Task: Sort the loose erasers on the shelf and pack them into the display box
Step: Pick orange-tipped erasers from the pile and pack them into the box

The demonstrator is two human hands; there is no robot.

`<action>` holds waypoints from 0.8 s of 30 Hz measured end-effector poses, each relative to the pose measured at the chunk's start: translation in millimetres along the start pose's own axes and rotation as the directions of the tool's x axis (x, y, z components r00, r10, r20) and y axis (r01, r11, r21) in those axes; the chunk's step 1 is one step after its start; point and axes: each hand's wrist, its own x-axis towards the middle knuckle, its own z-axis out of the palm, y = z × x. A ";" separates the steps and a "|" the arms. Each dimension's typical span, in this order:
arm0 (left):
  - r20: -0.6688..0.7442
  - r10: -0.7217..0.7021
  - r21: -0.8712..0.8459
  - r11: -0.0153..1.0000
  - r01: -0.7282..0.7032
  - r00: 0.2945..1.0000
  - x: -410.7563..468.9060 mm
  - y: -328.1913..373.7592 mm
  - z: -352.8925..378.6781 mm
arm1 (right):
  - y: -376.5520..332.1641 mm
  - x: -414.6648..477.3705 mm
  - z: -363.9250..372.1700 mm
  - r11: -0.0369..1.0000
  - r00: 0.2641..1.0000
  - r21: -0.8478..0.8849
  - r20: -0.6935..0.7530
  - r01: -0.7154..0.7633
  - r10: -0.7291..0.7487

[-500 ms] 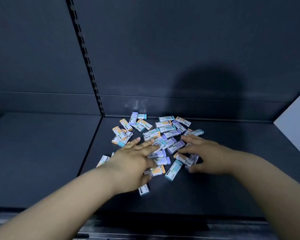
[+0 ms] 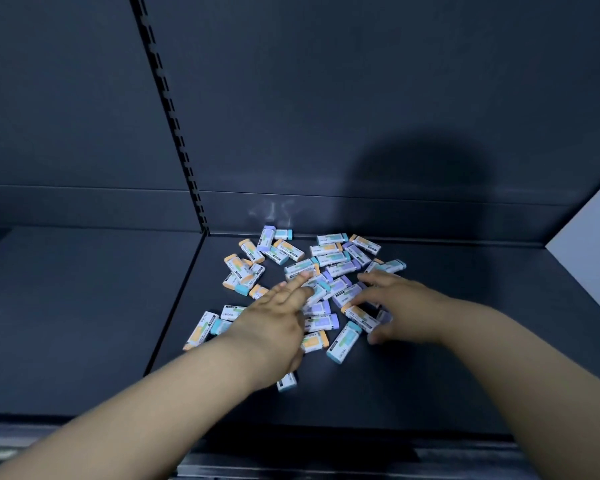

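Several small erasers in white sleeves with orange, teal or purple ends lie scattered in a heap on the dark shelf. My left hand lies flat over the left side of the heap, its straight fingers reaching onto the middle erasers. My right hand rests palm down on the right side, fingers spread over an orange-ended eraser. A teal-ended eraser lies between both hands. Another teal one pokes out under my left wrist. No display box is in view.
The shelf's dark back wall rises behind the heap. A slotted upright and a seam divide this shelf from the neighbouring one on the left. A pale side panel stands at the right. The shelf's front edge runs below my forearms.
My left hand has slid a little forward and to the right over the heap, with its fingers stretched further. My right hand has barely shifted.
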 end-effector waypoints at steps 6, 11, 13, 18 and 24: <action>0.005 -0.063 -0.086 0.994 0.064 0.998 -0.9 5.7 10.8 | -2.7 3.2 10.7 1.000 0.997 -0.002 -0.072 0.009 -0.009; -0.074 0.044 -0.159 0.986 -0.056 0.996 -1.0 -5.3 7.5 | -4.4 1.9 11.9 1.000 0.996 0.001 -0.085 0.010 -0.010; -0.064 0.115 -0.164 0.979 -0.124 0.991 -0.5 -9.7 5.5 | -4.9 1.4 12.1 1.000 0.996 0.006 -0.091 0.011 -0.011; -0.025 0.154 -0.142 0.978 -0.156 0.988 0.6 -15.1 7.5 | -5.7 -0.2 11.9 1.000 0.995 0.005 -0.100 0.019 -0.019; -0.026 0.145 -0.187 0.971 -0.148 0.989 4.1 -10.4 11.2 | -6.3 0.0 13.9 1.000 0.993 0.012 -0.112 0.024 -0.022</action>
